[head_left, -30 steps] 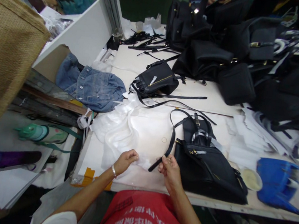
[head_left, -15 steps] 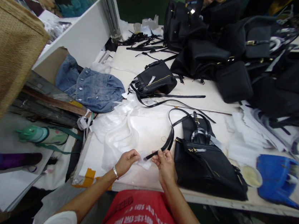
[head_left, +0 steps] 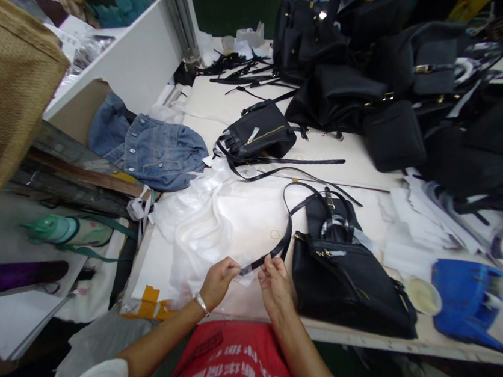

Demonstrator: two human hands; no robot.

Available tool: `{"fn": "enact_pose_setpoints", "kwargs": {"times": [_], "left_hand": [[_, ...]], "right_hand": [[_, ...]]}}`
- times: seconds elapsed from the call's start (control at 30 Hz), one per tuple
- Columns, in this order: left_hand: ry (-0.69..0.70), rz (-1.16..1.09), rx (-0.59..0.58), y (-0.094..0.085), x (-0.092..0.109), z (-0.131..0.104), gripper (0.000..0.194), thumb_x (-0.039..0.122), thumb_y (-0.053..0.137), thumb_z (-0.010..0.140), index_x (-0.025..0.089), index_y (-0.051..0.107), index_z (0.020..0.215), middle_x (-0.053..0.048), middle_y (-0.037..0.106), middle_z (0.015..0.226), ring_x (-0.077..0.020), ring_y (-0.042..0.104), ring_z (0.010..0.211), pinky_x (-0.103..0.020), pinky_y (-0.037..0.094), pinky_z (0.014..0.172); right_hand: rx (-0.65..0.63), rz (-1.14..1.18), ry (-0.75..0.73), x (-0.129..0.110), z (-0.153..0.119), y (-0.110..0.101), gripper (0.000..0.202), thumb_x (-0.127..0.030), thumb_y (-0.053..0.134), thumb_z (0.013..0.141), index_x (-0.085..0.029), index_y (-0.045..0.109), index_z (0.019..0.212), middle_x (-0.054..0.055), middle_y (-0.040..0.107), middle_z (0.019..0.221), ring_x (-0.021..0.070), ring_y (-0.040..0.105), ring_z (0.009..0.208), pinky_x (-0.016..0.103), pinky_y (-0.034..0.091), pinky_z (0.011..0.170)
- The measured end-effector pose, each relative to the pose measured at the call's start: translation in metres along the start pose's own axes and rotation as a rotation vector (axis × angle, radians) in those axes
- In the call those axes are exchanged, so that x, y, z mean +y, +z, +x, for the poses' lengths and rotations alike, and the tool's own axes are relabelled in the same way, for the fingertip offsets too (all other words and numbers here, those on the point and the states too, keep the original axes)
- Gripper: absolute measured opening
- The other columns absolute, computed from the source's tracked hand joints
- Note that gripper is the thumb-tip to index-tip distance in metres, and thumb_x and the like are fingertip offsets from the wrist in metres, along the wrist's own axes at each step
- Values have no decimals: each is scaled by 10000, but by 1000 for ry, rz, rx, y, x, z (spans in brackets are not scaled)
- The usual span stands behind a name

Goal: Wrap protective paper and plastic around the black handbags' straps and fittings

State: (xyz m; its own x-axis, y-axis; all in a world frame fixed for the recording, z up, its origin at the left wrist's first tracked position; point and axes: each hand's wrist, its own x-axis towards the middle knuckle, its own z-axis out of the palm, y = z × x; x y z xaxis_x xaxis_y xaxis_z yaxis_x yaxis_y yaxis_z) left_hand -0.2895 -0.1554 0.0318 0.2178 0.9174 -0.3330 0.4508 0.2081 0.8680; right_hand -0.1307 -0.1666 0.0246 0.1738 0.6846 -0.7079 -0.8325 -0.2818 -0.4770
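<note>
Head view: our right hand (head_left: pixel 275 285) pinches a black strap (head_left: pixel 289 232) near its end, over the bench (head_left: pixel 258 213), left of a black bag (head_left: pixel 349 287). Our left hand (head_left: pixel 217 284) has fingertips together at the tip, by clear plastic (head_left: pixel 247 280); gripping which, we cannot tell. We seem to be covering the end; next calls for careful alignment.

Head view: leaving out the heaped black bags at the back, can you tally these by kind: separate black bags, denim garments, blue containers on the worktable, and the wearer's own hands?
Separate bags: 2, larger black bag and smaller black bag
Denim garment: 1
Blue container: 1
Wearer's hands: 2, left hand and right hand
Total: 6
</note>
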Motion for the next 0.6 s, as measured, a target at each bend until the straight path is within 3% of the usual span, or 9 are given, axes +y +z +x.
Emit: {"fn": "enact_pose_setpoints", "kwargs": {"times": [0.17,0.3,0.47,0.6], "left_hand": [[9,106,-15,0,5,6,150,322,531,805,195,607,777,7,634,754,-159,561,740,-267,399,701],[-10,14,-14,2,10,16,127,306,582,762,187,607,725,15,629,708,-151,563,713,-257,407,691],[-29,-108,-31,8,20,27,143,311,604,746,176,623,702,13,628,675,-145,559,681,-251,414,670],[-18,-130,-26,13,30,29,141,306,616,738,173,629,694,7,630,677,-150,560,684,-259,422,677]], "right_hand": [[-14,-2,-42,-4,2,-3,308,-247,790,626,-215,493,701,-73,551,670,60,533,554,175,487,548],[-18,3,-50,-10,1,-7,290,-243,784,643,-222,516,754,-63,583,732,81,591,662,200,522,651],[-21,-12,-26,-17,1,-9,272,-241,769,666,-230,525,787,-45,619,822,74,586,684,163,501,598],[-29,-10,-26,-18,1,-9,263,-266,754,678,-239,514,781,-17,641,923,101,595,742,205,509,639]]}}
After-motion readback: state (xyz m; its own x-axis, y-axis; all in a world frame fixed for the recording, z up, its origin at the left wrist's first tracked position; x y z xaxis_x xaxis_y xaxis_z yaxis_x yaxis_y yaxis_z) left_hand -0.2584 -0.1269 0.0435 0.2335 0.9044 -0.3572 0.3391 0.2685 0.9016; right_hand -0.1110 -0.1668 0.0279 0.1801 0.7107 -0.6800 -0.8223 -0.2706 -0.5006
